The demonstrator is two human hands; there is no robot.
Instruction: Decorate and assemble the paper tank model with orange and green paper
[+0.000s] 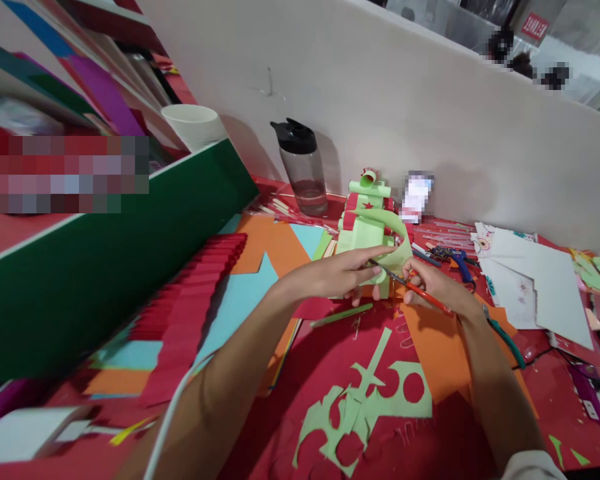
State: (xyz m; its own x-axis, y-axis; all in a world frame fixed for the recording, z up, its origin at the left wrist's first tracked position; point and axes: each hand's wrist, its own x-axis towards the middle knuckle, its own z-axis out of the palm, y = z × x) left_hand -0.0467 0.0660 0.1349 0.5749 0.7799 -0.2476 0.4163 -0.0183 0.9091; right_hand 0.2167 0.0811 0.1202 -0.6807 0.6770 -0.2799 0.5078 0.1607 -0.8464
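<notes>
My right hand [433, 283] is closed around red-handled scissors [423, 291], whose dark blades point left toward my other hand. My left hand [347, 270] pinches a light green paper strip [403, 233] that curls up and over between the two hands. The scissor tips lie at the paper, close to my left fingers; whether they are cutting it is too small to tell. Right behind the hands stands a model of rolled green and red paper [365, 230] with a red star on it. Green paper offcuts [373, 400] with round holes lie in front of me.
A dark-lidded bottle [303, 170] and a phone [417, 198] stand by the white partition. To the right lie a blue glue gun [459, 262], green-handled pliers [505, 340] and white boards [540, 280]. Left are pleated red paper [193, 300] and a long green board [130, 267].
</notes>
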